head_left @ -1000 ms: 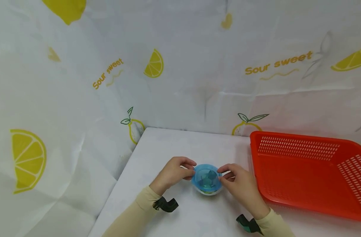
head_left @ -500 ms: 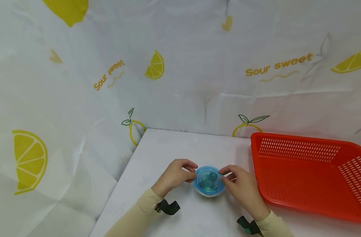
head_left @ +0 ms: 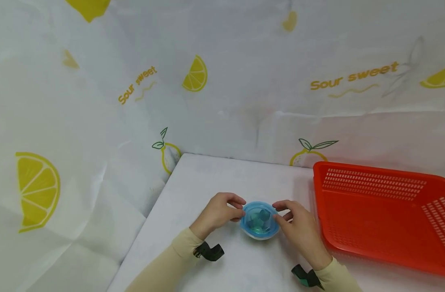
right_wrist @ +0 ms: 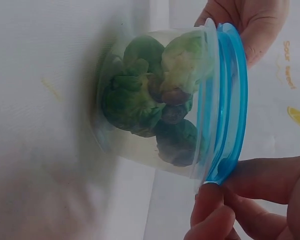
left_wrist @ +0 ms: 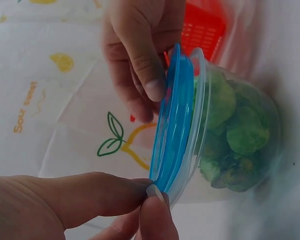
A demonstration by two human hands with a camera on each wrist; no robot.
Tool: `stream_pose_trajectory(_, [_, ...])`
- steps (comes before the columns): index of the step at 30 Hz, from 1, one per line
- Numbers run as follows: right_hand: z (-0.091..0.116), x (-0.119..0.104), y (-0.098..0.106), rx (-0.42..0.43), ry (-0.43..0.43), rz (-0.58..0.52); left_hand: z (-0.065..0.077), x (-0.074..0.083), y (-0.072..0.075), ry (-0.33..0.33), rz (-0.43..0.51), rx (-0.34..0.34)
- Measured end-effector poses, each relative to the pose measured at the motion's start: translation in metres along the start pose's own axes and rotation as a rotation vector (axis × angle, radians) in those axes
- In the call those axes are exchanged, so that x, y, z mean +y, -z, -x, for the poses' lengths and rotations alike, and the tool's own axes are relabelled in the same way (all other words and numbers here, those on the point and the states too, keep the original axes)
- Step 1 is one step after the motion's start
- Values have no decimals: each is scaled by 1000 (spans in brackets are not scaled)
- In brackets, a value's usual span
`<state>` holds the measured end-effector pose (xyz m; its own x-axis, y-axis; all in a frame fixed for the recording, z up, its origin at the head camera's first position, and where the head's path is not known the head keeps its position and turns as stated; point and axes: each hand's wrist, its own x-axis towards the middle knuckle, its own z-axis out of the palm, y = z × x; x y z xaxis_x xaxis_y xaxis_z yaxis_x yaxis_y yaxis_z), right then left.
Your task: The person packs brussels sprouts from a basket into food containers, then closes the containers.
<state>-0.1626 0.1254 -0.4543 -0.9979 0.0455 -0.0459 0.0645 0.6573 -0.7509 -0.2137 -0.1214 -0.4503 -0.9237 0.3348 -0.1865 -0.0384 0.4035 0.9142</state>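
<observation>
A blue lid [head_left: 259, 234] lies over the mouth of a clear round plastic container [right_wrist: 140, 159] that stands on the white table. Green Brussels sprouts [left_wrist: 245, 131] show through the container's wall. My left hand [head_left: 220, 213] pinches the lid's left edge between thumb and finger, as the left wrist view shows. On the opposite side, my right hand [head_left: 299, 227] pinches the lid's right edge with thumb and fingertips. A narrow gap shows between parts of the lid and the container's rim [left_wrist: 202, 107]. Whether the lid is seated anywhere, I cannot tell.
A large red plastic basket [head_left: 372, 219] with slotted walls stands to the right of my right hand. Behind the table [head_left: 208, 174] hangs a white sheet [head_left: 237, 73] printed with lemons, which also covers the left side.
The lid has come down and slightly toward me, so less of the container shows below its front edge. Both hands keep their grip. The head view has shifted slightly.
</observation>
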Motion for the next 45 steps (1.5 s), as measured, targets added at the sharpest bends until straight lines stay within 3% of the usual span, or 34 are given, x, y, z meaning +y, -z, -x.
stream_pose_trajectory(8, [-3,9,0,-18,-5,8,-4,1,0,34,9,-22])
stream_pose_trajectory(13, [-7,11,2,-94,-75,-74,-9,-2,2,99,24,-79])
stream_pose_trajectory(18, [-10,10,2,-141,-144,-138,-14,-9,7,171,122,-152])
stream_pose_trajectory(29, [-10,10,2,-178,-183,-186,-19,-15,16,146,206,-266])
stream_pose_trajectory(39, [-11,11,1,-204,-220,-246,-21,-17,12,182,224,-240])
stream_pose_trajectory(45, [-10,10,0,-204,-221,-262,-18,-16,10,164,202,-223])
